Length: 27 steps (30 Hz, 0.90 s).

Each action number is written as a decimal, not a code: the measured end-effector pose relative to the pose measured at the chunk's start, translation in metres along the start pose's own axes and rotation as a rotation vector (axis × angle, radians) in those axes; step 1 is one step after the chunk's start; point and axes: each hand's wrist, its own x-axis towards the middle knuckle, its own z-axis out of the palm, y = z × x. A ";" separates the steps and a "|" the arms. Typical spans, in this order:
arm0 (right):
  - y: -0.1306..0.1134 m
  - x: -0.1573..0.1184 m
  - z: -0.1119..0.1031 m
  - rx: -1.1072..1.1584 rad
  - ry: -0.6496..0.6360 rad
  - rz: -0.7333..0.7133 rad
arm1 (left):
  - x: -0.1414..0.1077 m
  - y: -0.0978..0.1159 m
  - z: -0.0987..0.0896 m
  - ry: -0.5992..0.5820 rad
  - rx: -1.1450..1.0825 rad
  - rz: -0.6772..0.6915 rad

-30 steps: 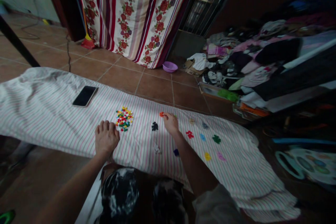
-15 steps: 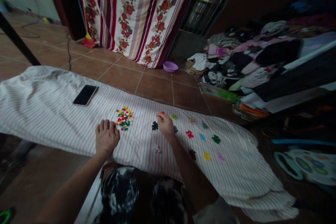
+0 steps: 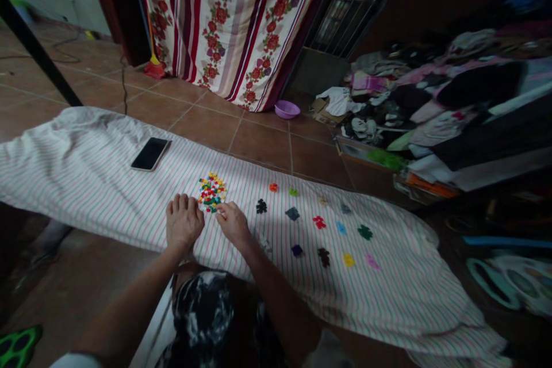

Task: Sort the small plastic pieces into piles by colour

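A mixed pile of small colourful plastic pieces (image 3: 211, 190) lies on the striped cloth (image 3: 241, 253). My left hand (image 3: 184, 221) rests palm down just left of the pile's near edge, fingers stretched forward and holding nothing. At the pile's right near edge, my right hand (image 3: 233, 223) has thumb and forefinger pinched at the pieces; what is between them is too small to make out. Further right sit single-colour heaps, among them an orange heap (image 3: 273, 187), a black heap (image 3: 261, 206), a red heap (image 3: 319, 222) and a yellow heap (image 3: 348, 260). A white heap (image 3: 265, 244) is partly hidden by my right forearm.
A phone (image 3: 150, 154) lies on the cloth to the left. Beyond the cloth are the tiled floor, a purple basin (image 3: 287, 109) and a hanging flowered curtain (image 3: 224, 29). Piled clothes (image 3: 414, 92) stand at the right.
My right hand has moved left from the orange heap to the mixed pile, uncovering the orange and dark heaps. My left hand stays beside the pile. The view has shifted slightly.
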 end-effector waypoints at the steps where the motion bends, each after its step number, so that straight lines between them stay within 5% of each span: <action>1: 0.000 -0.001 0.001 0.005 0.012 -0.001 | 0.000 0.000 0.000 -0.002 -0.007 -0.003; 8: 0.006 -0.003 0.001 0.091 0.076 -0.073 | 0.000 0.000 -0.001 -0.010 -0.037 -0.013; 27: -0.003 -0.003 0.002 -0.138 0.066 -0.039 | 0.001 0.000 -0.002 -0.008 -0.003 -0.003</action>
